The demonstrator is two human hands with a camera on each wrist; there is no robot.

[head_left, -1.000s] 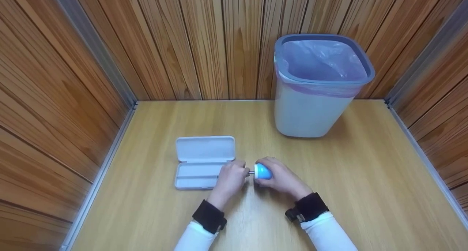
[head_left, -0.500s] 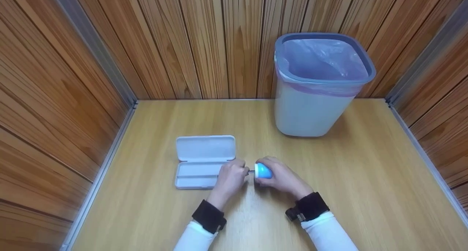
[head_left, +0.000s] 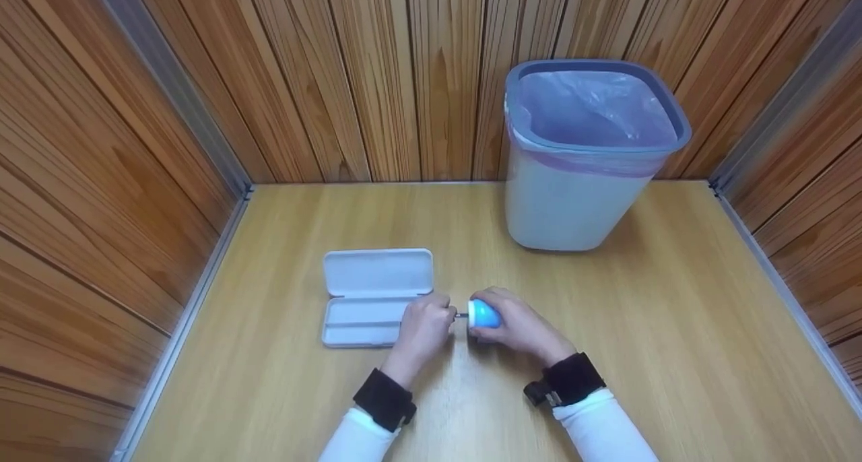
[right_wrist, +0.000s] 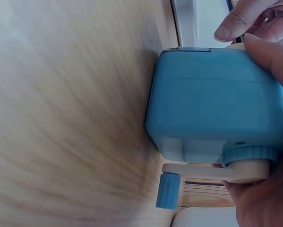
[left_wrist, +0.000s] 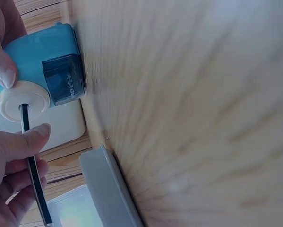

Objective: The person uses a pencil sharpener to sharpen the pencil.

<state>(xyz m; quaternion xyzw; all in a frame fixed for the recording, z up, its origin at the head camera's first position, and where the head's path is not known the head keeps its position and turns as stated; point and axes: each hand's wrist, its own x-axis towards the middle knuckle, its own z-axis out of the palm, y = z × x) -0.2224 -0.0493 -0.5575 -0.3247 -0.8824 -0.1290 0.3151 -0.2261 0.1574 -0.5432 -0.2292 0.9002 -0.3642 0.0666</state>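
A blue crank pencil sharpener [right_wrist: 212,99] stands on the table under my right hand [head_left: 522,324], which grips its upper part. Its crank handle [right_wrist: 167,191] sticks out at the rear, with no fingers on it. From the other side my left hand [head_left: 425,320] pinches a dark pencil [left_wrist: 33,172] between thumb and fingers. The pencil's front end is hidden inside the sharpener's round cream-coloured mouth [left_wrist: 35,97]. Low on the sharpener, a dark see-through shavings drawer [left_wrist: 64,79] shows in the left wrist view.
Just left of my left hand, a pale grey pencil case [head_left: 378,273] lies with its lid up, its compartments facing upward. A waste bin [head_left: 566,206] with a bag liner stands at the back right. Wood-panelled walls [head_left: 377,78] enclose the table [head_left: 269,280].
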